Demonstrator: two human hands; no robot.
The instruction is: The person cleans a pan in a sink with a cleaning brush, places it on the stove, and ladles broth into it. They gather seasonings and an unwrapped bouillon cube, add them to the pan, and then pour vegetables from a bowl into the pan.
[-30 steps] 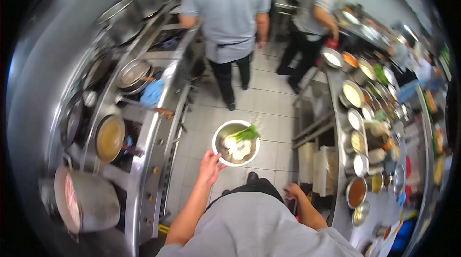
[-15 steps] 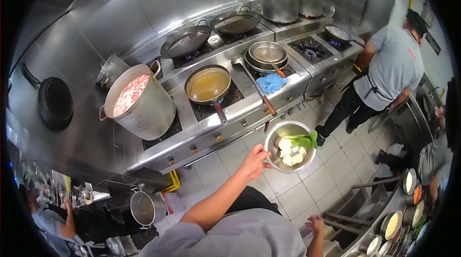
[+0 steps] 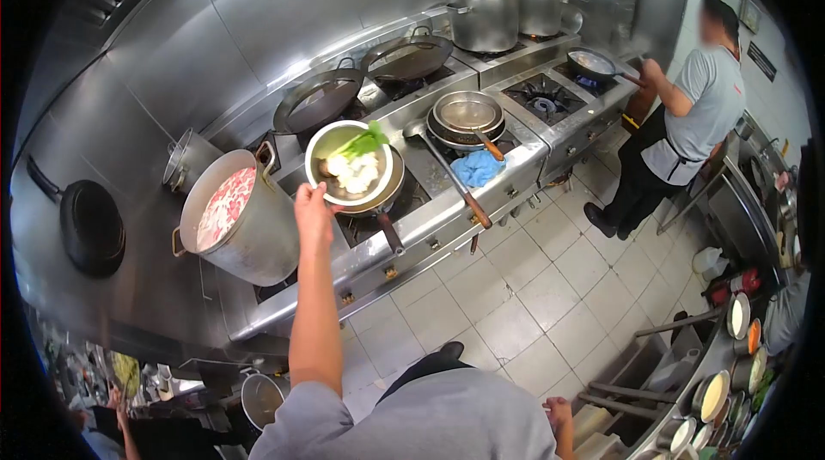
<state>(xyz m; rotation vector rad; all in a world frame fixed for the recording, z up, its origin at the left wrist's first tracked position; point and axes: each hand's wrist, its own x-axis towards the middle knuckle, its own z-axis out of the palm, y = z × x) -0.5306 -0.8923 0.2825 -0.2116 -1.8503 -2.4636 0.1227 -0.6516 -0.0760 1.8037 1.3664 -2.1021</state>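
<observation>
My left hand (image 3: 316, 209) is closed on the near rim of a metal bowl (image 3: 314, 146), thumb at the edge. Inside lie white chunks (image 3: 354, 171) and a green leafy stalk (image 3: 361, 142); their exact kind is unclear. The bowl is tilted above a frying pan (image 3: 397, 178) on the stove and hides most of it; whether they touch I cannot tell. The pan's handle (image 3: 391, 235) points toward me. Low beside my body, my right hand (image 3: 559, 413) hangs with loosely bent fingers and holds nothing visible.
Left of the bowl stands a tall pot (image 3: 258, 245) of red and white pieces. Woks (image 3: 322, 103) sit behind; a long-handled ladle (image 3: 451, 176), sieve (image 3: 468, 110) and blue cloth (image 3: 479, 168) lie rightward. A co-worker (image 3: 687, 116) holds another pan (image 3: 593, 63) at far right.
My left hand has carried the bowl left and forward, from above the floor to above the frying pan, tilting it. The co-worker has turned toward the stove and grasps a pan handle.
</observation>
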